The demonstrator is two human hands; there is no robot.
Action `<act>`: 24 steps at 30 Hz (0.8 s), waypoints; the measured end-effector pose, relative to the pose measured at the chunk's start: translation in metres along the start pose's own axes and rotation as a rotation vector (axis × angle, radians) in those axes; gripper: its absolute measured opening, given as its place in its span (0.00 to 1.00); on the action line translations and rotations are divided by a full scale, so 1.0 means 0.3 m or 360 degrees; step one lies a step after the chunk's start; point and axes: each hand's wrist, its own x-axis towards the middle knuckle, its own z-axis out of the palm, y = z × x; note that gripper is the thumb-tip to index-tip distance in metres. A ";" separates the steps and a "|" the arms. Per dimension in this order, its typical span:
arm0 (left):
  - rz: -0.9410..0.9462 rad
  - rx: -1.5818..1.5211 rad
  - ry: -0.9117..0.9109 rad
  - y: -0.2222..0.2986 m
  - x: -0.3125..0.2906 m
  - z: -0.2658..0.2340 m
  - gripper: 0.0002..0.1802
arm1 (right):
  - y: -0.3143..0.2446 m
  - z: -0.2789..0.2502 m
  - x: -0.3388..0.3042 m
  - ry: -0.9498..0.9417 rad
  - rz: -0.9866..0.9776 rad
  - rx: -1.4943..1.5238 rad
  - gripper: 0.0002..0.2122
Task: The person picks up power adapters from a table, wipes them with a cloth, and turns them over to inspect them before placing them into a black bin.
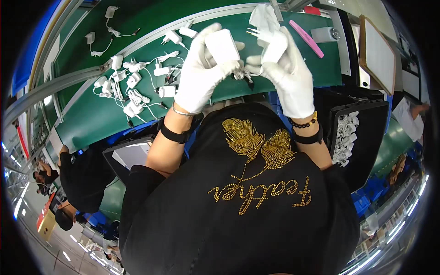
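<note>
My left hand, in a white glove, is closed around a white power adapter with its broad face up. My right hand, also gloved, grips another white power adapter, whose metal plug pins point to the left. Between both hands hangs a bundled cable with a dark connector end; which adapter it belongs to I cannot tell. Both hands are raised over the near edge of the green worktable. Left of them, several white adapters with coiled cables lie scattered on the table.
A white cloth lies beyond my right hand, with a pink strip and a grey-white box to its right. A black tray of adapters stands at the right. A metal rail crosses the table; a co-worker is at left.
</note>
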 end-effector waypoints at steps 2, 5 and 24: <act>-0.0009 -0.0099 -0.0057 -0.001 -0.020 0.015 0.38 | 0.005 0.008 -0.014 0.0006 -0.0023 -0.0112 0.34; 0.0103 0.0067 0.0041 -0.040 -0.053 0.047 0.38 | 0.015 0.010 -0.033 0.0038 -0.0070 -0.0345 0.36; 0.0102 0.0426 -0.0057 -0.069 -0.103 0.072 0.48 | 0.057 -0.054 -0.131 -0.0128 -0.0292 -0.0739 0.31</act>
